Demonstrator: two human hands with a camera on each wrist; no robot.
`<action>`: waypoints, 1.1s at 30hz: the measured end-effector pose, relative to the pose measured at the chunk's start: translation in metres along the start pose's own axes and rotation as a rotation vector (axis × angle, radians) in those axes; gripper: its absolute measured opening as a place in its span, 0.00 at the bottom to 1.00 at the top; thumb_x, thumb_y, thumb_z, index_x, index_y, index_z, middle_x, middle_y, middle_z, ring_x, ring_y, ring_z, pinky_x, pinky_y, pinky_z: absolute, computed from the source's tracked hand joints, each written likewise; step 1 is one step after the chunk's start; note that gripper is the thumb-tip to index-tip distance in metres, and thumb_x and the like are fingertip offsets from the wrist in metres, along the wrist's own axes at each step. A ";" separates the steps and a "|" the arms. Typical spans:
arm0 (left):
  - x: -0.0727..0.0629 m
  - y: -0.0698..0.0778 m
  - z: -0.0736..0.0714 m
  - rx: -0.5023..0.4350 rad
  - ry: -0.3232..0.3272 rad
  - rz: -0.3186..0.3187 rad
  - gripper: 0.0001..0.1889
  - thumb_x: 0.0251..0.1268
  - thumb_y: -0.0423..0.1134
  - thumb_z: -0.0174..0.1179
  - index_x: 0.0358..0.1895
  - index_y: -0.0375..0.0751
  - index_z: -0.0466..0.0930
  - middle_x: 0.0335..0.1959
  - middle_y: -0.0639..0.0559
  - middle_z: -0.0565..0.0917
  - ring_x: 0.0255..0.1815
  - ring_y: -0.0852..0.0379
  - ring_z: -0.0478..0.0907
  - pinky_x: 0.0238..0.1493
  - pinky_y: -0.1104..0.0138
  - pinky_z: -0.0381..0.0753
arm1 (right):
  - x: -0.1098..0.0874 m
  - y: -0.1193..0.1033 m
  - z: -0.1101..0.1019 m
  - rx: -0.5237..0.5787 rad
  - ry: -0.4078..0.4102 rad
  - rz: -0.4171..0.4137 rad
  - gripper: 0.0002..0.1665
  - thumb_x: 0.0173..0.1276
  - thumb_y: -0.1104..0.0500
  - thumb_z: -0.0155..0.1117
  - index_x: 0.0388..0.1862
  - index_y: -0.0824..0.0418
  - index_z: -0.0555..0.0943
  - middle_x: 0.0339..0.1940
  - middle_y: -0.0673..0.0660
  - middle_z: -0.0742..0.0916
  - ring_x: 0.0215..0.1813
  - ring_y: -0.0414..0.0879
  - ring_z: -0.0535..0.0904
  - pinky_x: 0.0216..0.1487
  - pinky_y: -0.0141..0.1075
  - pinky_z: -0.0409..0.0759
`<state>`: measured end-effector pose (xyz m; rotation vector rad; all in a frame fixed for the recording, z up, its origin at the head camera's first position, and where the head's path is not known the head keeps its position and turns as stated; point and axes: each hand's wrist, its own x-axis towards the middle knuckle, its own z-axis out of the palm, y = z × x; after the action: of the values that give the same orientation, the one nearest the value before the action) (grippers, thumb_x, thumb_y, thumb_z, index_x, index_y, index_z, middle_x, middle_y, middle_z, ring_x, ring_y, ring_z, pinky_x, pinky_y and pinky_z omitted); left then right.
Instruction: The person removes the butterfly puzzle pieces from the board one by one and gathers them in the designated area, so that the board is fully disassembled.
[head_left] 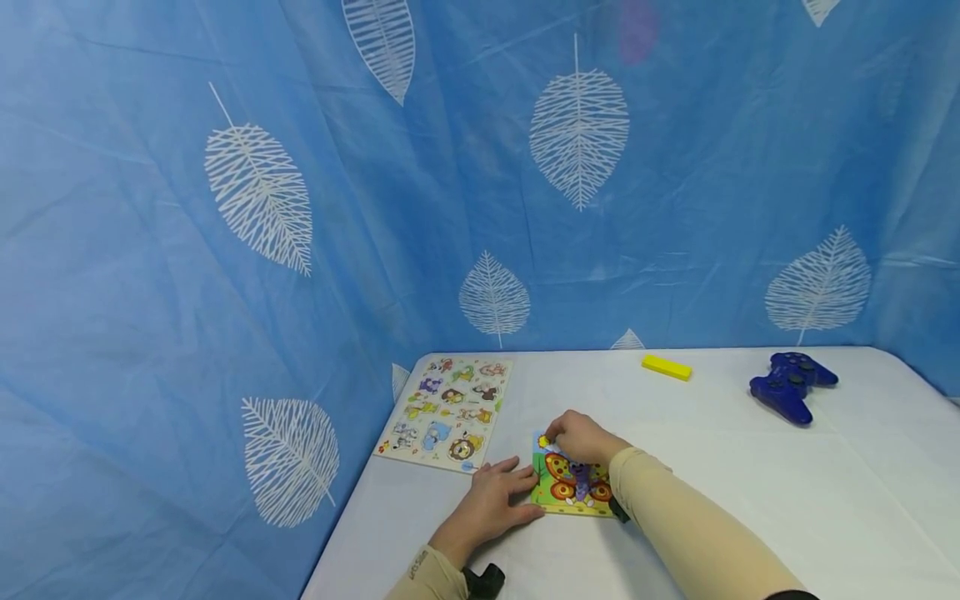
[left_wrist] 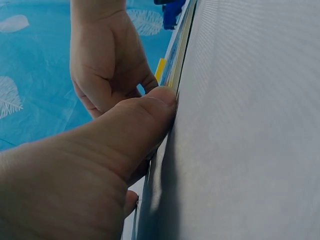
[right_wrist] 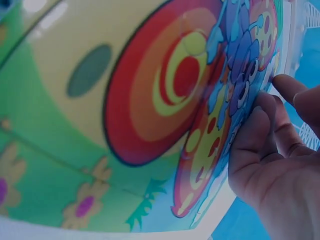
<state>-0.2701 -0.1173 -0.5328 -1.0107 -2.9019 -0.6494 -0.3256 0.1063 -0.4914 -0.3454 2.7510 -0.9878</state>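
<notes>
The board (head_left: 573, 487) lay right of the left hand (head_left: 491, 498), which, loosely spread, touched its edge, and beneath the bent right hand (head_left: 583, 437); whether that pinched anything, I couldn't tell. Too light a left-hand touch might have let it slide.

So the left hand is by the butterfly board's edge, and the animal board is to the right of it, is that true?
Almost: the animal board is to the left of the butterfly board, not the right, as the head view shows. The left hand is by the butterfly board's edge.
</notes>
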 end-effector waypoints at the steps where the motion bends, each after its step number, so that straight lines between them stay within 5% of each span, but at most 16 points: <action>1: 0.000 0.000 0.000 -0.002 0.002 0.003 0.28 0.64 0.59 0.70 0.65 0.55 0.83 0.68 0.59 0.80 0.75 0.47 0.71 0.69 0.32 0.66 | 0.000 0.000 0.001 -0.007 0.002 -0.006 0.21 0.65 0.71 0.52 0.51 0.67 0.87 0.52 0.61 0.88 0.56 0.53 0.82 0.65 0.54 0.78; 15: -0.001 0.001 0.000 -0.004 -0.014 -0.018 0.28 0.64 0.59 0.69 0.66 0.55 0.83 0.69 0.59 0.79 0.76 0.48 0.69 0.71 0.33 0.64 | 0.005 0.002 0.006 -0.043 0.034 -0.047 0.16 0.64 0.73 0.54 0.45 0.65 0.84 0.43 0.58 0.82 0.44 0.49 0.78 0.58 0.51 0.80; 22: 0.000 0.001 -0.001 -0.007 -0.023 -0.016 0.28 0.66 0.59 0.68 0.67 0.56 0.82 0.70 0.59 0.79 0.77 0.48 0.69 0.71 0.34 0.64 | 0.007 0.007 0.009 -0.054 0.064 -0.078 0.12 0.62 0.72 0.66 0.43 0.62 0.84 0.41 0.55 0.82 0.43 0.47 0.78 0.56 0.50 0.81; 33: -0.001 0.004 -0.001 0.022 -0.126 -0.016 0.29 0.75 0.61 0.56 0.76 0.61 0.71 0.81 0.55 0.65 0.81 0.47 0.60 0.74 0.33 0.55 | 0.003 0.005 0.010 -0.079 0.069 -0.058 0.14 0.62 0.67 0.75 0.46 0.63 0.83 0.42 0.57 0.80 0.46 0.50 0.79 0.57 0.51 0.81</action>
<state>-0.2668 -0.1155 -0.5304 -1.0646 -3.0204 -0.5740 -0.3262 0.1030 -0.5025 -0.4130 2.8631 -0.9236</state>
